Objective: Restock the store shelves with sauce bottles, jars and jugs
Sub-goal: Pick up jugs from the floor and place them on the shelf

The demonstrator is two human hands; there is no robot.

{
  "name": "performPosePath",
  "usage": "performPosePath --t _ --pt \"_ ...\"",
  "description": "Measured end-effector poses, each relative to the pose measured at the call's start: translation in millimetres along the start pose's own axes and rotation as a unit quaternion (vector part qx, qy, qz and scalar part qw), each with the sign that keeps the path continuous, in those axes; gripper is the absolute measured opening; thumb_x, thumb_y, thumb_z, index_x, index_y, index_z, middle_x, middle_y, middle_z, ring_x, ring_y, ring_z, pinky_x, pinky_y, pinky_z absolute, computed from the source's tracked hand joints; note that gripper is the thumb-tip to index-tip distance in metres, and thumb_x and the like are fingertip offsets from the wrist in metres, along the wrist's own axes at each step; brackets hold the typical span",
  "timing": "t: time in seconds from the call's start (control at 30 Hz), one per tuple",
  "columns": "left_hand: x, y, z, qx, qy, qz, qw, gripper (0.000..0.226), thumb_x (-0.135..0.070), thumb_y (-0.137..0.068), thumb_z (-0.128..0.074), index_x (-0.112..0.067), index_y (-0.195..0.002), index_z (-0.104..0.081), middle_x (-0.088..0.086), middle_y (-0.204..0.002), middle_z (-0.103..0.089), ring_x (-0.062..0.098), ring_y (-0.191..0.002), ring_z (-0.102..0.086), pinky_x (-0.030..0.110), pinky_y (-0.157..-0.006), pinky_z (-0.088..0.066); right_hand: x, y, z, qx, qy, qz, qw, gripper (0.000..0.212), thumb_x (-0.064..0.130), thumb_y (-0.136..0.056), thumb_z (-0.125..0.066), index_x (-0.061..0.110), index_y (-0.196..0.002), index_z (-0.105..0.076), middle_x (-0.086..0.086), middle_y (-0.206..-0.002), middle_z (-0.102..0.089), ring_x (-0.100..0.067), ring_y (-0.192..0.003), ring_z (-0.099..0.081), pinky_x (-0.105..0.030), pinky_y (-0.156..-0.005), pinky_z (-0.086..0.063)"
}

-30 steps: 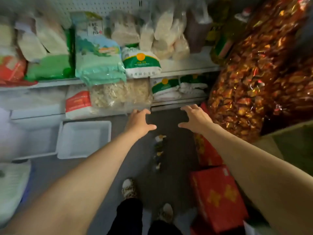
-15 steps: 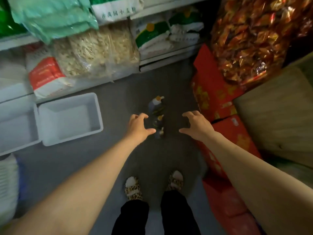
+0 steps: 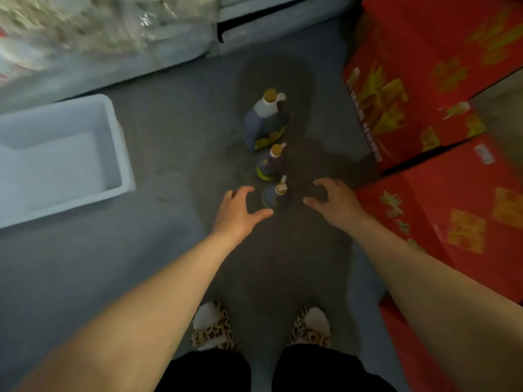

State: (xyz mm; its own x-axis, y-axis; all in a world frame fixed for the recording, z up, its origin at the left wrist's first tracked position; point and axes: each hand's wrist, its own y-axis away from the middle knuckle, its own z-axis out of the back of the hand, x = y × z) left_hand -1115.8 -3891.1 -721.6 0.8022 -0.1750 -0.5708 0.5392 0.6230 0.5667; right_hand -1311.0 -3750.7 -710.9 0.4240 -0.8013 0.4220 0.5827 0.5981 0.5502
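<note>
Three dark sauce containers stand in a row on the grey floor. Farthest is a large jug (image 3: 266,123) with a yellow cap and handle, then a mid-size bottle (image 3: 270,162), then a small bottle (image 3: 276,193) nearest me. My left hand (image 3: 237,212) hovers just left of the small bottle, fingers spread and loosely curved, holding nothing. My right hand (image 3: 335,202) hovers to the bottle's right, also spread and empty. Neither hand touches a bottle.
A white foam box (image 3: 65,159) lies open on the floor at left. Red cartons (image 3: 424,89) are stacked along the right. The bottom shelf edge (image 3: 271,26) with bagged goods runs across the top. My slippered feet (image 3: 260,326) stand below.
The view has tilted down and closer to the floor. Both hands have dropped toward the bottles and now flank the nearest small one.
</note>
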Motion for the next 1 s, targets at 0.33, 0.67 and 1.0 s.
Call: performPosePath --t 0.33,0.67,1.0 --pt "57.4 -122.7 -112.2 -0.043 0.092 -0.151 0.983 0.085 -0.057 -0.062 -0.086 -0.027 -0.130 -0.046 -0.008 -0.115 -0.063 0.013 -0.109 -0.061 0.019 -0.077 -0.043 -66.2 -112.4 -120.2 0.031 -0.269 0.158 0.949 0.041 0.009 -0.099 -0.058 0.015 -0.139 -0.050 -0.009 -0.138 -0.058 -0.002 -0.119 -0.057 -0.017 -0.102 -0.044" --pt "53.1 -132.6 -116.3 -0.071 0.201 -0.154 0.965 0.047 -0.058 -0.069 -0.077 -0.026 -0.100 -0.060 -0.002 -0.093 -0.068 0.012 -0.086 -0.065 0.026 -0.073 -0.052 -78.3 -103.0 -144.5 0.066 -0.419 0.117 0.898 0.067 0.009 -0.084 -0.074 0.020 -0.143 -0.045 0.011 -0.121 -0.064 0.006 -0.100 -0.065 -0.016 -0.084 -0.052" --pt "6.7 -131.9 -113.1 0.075 0.369 -0.086 0.922 0.053 -0.061 -0.086 -0.062 -0.011 -0.099 -0.072 0.003 -0.099 -0.077 0.016 -0.096 -0.073 0.033 -0.088 -0.057 -92.7 -68.3 -144.8 0.190 -0.582 0.049 0.789 0.076 0.045 -0.064 -0.090 0.021 -0.131 -0.062 -0.013 -0.133 -0.064 -0.031 -0.122 -0.061 -0.050 -0.102 -0.047"
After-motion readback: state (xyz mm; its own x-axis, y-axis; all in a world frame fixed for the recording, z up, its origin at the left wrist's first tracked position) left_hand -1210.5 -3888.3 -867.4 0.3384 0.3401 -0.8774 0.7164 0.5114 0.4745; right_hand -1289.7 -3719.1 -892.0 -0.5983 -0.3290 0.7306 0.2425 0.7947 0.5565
